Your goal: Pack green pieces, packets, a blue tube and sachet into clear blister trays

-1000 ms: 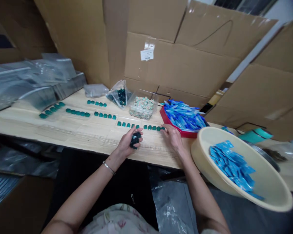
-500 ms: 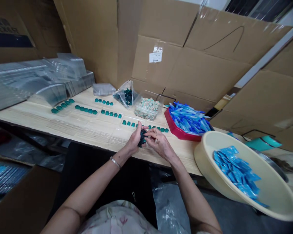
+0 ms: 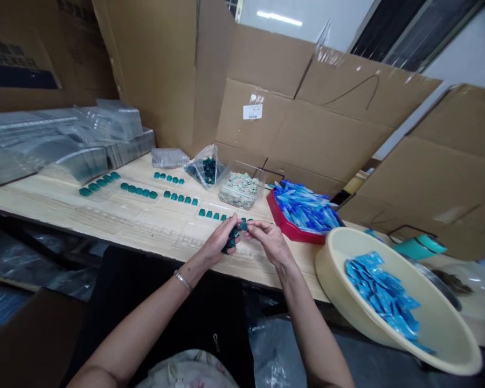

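Note:
My left hand [image 3: 218, 238] is curled around a small pile of dark green pieces [image 3: 229, 245], shiny and flat-sided, just over the table's front edge. Thumb and fingertips of my right hand [image 3: 270, 241] pinch a single green piece [image 3: 243, 225] beside the left fingertips. Beyond my hands, a row of green pieces [image 3: 212, 214] lies on a clear plastic tray, partly hidden by my fingers. More short rows [image 3: 139, 191] of the same pieces lie to the left, on thin clear trays that are hard to make out.
Behind stand a clear bag of dark green pieces [image 3: 208, 170] and a clear box of small pale tiles [image 3: 242, 184]. A red tray [image 3: 281, 220] holds blue pointed sticks; a cream basin [image 3: 327, 269] holds blue packets. Stacked clear trays [image 3: 68, 143] fill the left. Cardboard [image 3: 299, 134] walls the back.
The right hand has drawn slightly away from the left palm, and a single green piece now shows in its pinch. The camera view has tilted up a little.

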Tool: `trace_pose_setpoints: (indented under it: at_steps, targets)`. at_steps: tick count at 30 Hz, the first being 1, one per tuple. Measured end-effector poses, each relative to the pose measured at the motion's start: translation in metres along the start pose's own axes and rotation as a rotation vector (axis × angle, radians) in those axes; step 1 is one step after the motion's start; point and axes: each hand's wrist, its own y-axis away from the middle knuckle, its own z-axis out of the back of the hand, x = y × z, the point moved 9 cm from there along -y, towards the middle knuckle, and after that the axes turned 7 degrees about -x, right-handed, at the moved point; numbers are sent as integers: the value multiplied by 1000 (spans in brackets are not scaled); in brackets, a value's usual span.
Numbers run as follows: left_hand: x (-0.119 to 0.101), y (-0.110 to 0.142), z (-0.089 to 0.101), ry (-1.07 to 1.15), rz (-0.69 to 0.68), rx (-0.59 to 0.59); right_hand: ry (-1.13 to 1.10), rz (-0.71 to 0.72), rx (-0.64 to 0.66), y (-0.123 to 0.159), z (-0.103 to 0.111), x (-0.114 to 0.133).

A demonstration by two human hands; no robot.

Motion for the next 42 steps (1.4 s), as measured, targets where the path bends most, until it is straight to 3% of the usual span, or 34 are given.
trace_pose_setpoints:
  at_steps: [3, 7, 12, 16, 19, 23, 29, 37, 42]
  targets:
    - [-6, 3, 0, -101, -76, 23, -141, -48, 3, -1, 4, -5]
    - [-13, 0, 4, -303, -207, -48, -179, -28, -23, 2, 3, -8]
    - [-37, 7, -2, -420, -446, -114, -107, 77, -105, 12, 7, -6]
    - [-38, 14, -11, -411, -482, -69, 32, 182, -177, 27, 27, 8]
    - [-30, 15, -8, -394, -407, -73, 255, 293, -260, 39, 57, 26]
    - [-9, 13, 5, -228, -125, -70, 622, 430, -225, 52, 81, 34]
    - [1, 14, 10, 55, 81, -3, 814, 498, -23, 62, 76, 7]
    - [13, 12, 15, 210, 221, -40, 934, 516, -3, 64, 71, -11]
    - [21, 6, 13, 298, 245, -57, 973, 560, 24, 68, 59, 3]
